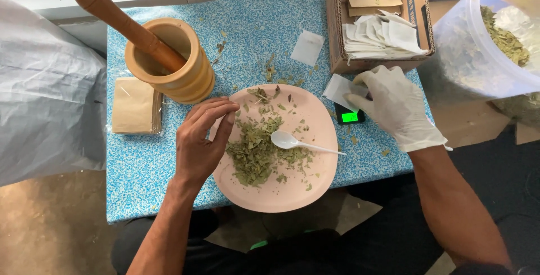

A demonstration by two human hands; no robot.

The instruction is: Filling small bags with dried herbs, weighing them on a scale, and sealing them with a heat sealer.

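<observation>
A turned wooden mortar (171, 61) stands near the bench's (140, 162) far-left corner. The bare left hand (202, 140), fingers pinched narrow, meets crumbled dried leaves (256, 148) on the round pink plate (281, 193). The gloved right hand (396, 106) holds a white paper sachet (339, 89), half hiding a small scale (350, 116).

Blue-speckled table (146, 168) under pink plate (315, 123), mortar (194, 75)

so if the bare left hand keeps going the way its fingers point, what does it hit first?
The left hand points up and right across the pink round plate. Its fingertips would probably first meet the loose dried green leaf bits near the plate's far rim; height above them is unclear.
</observation>
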